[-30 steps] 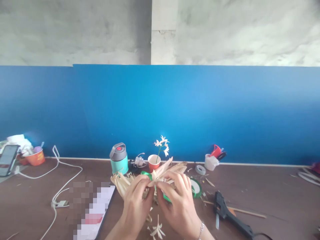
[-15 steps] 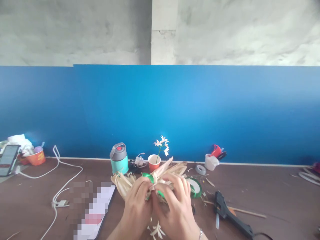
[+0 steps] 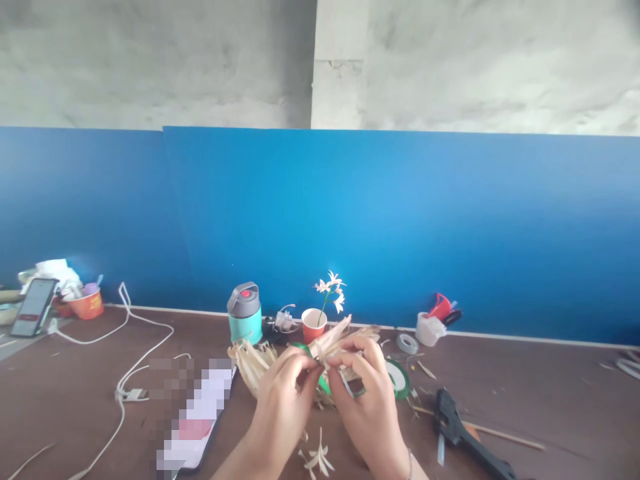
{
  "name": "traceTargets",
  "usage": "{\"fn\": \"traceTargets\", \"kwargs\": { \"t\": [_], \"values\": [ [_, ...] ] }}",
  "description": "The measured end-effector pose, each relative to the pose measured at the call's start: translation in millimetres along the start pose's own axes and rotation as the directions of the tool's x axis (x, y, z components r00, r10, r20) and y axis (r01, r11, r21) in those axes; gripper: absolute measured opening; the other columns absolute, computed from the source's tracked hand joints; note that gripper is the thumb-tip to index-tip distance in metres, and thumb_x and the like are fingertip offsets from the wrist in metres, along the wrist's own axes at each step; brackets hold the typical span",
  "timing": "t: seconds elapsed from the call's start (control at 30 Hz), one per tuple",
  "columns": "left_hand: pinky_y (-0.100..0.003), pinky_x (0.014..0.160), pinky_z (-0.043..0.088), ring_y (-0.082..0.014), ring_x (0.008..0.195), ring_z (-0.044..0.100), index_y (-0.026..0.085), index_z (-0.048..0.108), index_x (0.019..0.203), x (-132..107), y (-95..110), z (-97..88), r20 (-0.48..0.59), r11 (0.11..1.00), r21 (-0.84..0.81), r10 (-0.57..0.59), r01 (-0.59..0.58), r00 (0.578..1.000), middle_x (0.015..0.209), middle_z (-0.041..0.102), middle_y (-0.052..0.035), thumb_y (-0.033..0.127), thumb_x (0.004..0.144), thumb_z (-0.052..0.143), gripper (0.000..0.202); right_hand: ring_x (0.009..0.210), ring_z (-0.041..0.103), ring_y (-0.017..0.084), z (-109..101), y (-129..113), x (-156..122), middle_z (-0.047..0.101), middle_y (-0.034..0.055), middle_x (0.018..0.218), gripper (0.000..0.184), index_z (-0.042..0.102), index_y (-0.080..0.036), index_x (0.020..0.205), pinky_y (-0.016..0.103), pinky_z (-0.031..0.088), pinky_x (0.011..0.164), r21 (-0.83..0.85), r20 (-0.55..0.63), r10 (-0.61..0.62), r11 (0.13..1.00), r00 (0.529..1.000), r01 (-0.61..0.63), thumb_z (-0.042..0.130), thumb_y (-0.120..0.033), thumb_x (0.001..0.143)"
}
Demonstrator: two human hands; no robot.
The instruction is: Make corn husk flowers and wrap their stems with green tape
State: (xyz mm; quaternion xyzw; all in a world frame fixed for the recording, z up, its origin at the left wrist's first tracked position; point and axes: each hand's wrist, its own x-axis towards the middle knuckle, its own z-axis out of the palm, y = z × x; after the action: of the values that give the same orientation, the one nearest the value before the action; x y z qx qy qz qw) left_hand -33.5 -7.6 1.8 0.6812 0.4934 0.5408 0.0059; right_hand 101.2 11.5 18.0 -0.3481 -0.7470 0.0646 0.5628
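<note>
Small pale piece (image 3: 321, 352), petal-like, found at the lower centre of the frame, raised over the table (image 3: 505, 380). It is pinched from both sides: thumb and fingertips of the left hand (image 3: 285, 390) and of the right hand (image 3: 371, 393) are brought nearly together on it. Its exact shape is partly hidden by the fingers. A two-sided fingertip grip seems chosen because the piece is thin and light, so that it can be steadied on one side and worked on the other.

Pale dried husks (image 3: 249, 370) are spread just behind the hands, presumably so that material lies within easy reach. A green tape roll (image 3: 400, 379) is seen right of the right hand, laid flat, probably to stop it rolling.

A white flower sprig (image 3: 330, 288) is stood in a paper cup (image 3: 313, 328) at centre, behind the husks; the cup likely serves to hold the stem up. A loose pale flower (image 3: 320, 459) is seen at the bottom centre, below the hands.

At the lower right, a black glue gun (image 3: 463, 430) is laid across a thin stick (image 3: 515, 439), apart from the hands. At the lower left, a phone (image 3: 213, 413) is laid face up, perhaps for easy viewing; its screen is blurred out.
</note>
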Motion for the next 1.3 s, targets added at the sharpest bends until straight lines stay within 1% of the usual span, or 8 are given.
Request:
{"fn": "traceTargets", "kwargs": {
  "t": [0.17,0.37,0.57,0.8,1.0,1.17,1.23,1.3],
  "values": [
    [-0.026,0.064,0.047,-0.0156,0.071,0.06,0.019,0.056,0.075,1.0,1.0,-1.9,0.04,0.998,-0.036,-0.047,0.048,0.998,0.076,0.06,-0.0024,0.014,0.085,0.051,0.011,0.088,0.053,0.022,-0.1,1.2,0.8,0.053,0.0058,0.09,0.012,0.06,-0.021,0.078,0.035,0.045,0.074,0.013,0.004,0.023,1.0,1.0,-0.024,0.053,-0.011,0.079],
    [-0.025,0.064,0.046,-0.0147,0.07,0.059,0.019,0.054,0.074,1.7,2.3,-2.5,0.047,0.997,-0.073,-0.027,0.031,0.999,0.075,0.059,-0.0019,0.013,0.085,0.048,0.014,0.089,0.053,0.022,-0.1,-0.3,-0.1,0.053,0.0057,0.091,0.013,0.06,-0.021,0.077,0.036,0.045,0.074,-0.003,0.002,0.017,1.0,1.0,-0.017,0.053,-0.011,0.079],
    [-0.026,0.061,0.047,-0.0154,0.068,0.059,0.02,0.054,0.073,3.4,4.3,-2.1,0.047,0.998,-0.05,-0.021,0.024,0.999,0.074,0.06,-0.0024,0.013,0.085,0.048,0.014,0.089,0.052,0.022,0.3,0.4,-0.8,0.053,0.0056,0.091,0.015,0.06,-0.021,0.078,0.036,0.045,0.075,0.017,0.007,0.014,1.0,1.0,-0.014,0.051,-0.008,0.079],
    [-0.025,0.061,0.047,-0.0149,0.068,0.059,0.019,0.054,0.073,3.1,4.3,-3.2,0.022,0.999,-0.042,-0.005,0.005,1.0,0.074,0.059,-0.0023,0.011,0.085,0.048,0.015,0.09,0.052,0.022,-1.4,-2.5,0.5,0.053,0.0058,0.092,0.017,0.061,-0.021,0.08,0.036,0.045,0.074,-0.001,0.0,-0.008,1.0,1.0,0.008,0.051,-0.007,0.079],
    [-0.023,0.061,0.046,-0.0138,0.067,0.059,0.018,0.054,0.073,2.6,5.4,-3.5,-0.012,0.999,-0.009,0.033,-0.033,0.999,0.074,0.059,-0.002,0.01,0.084,0.049,0.015,0.086,0.054,0.021,-1.5,-3.9,0.9,0.054,0.0054,0.089,0.014,0.061,-0.021,0.078,0.034,0.046,0.072,0.06,0.002,0.036,0.998,0.999,-0.036,0.052,-0.01,0.08],
    [-0.024,0.063,0.047,-0.0142,0.07,0.06,0.019,0.056,0.075,2.4,4.4,-2.2,-0.042,0.997,-0.012,0.074,-0.075,0.996,0.075,0.06,-0.0022,0.01,0.084,0.05,0.014,0.087,0.054,0.021,-1.7,-3.8,0.0,0.053,0.0057,0.09,0.013,0.059,-0.021,0.078,0.035,0.046,0.073,0.09,0.01,0.053,0.994,0.999,-0.054,0.052,-0.01,0.08],
    [-0.024,0.062,0.047,-0.014,0.069,0.059,0.019,0.057,0.075,2.4,3.1,-1.9,-0.05,0.997,-0.024,0.068,-0.069,0.996,0.074,0.06,-0.0019,0.01,0.084,0.05,0.014,0.089,0.054,0.022,-2.7,-4.8,0.5,0.053,0.006,0.092,0.013,0.058,-0.021,0.081,0.036,0.045,0.075,0.109,0.017,0.047,0.993,0.999,-0.049,0.051,-0.01,0.08],
    [-0.024,0.061,0.047,-0.0136,0.067,0.059,0.019,0.057,0.074,2.9,3.0,-2.5,-0.065,0.998,-0.06,0.031,-0.035,0.997,0.073,0.06,-0.0017,0.011,0.083,0.051,0.014,0.092,0.053,0.023,-3.9,-6.0,1.0,0.054,0.0063,0.094,0.015,0.057,-0.022,0.087,0.037,0.045,0.078,0.144,0.027,0.044,0.988,0.999,-0.047,0.051,-0.01,0.08]
  ]
}}
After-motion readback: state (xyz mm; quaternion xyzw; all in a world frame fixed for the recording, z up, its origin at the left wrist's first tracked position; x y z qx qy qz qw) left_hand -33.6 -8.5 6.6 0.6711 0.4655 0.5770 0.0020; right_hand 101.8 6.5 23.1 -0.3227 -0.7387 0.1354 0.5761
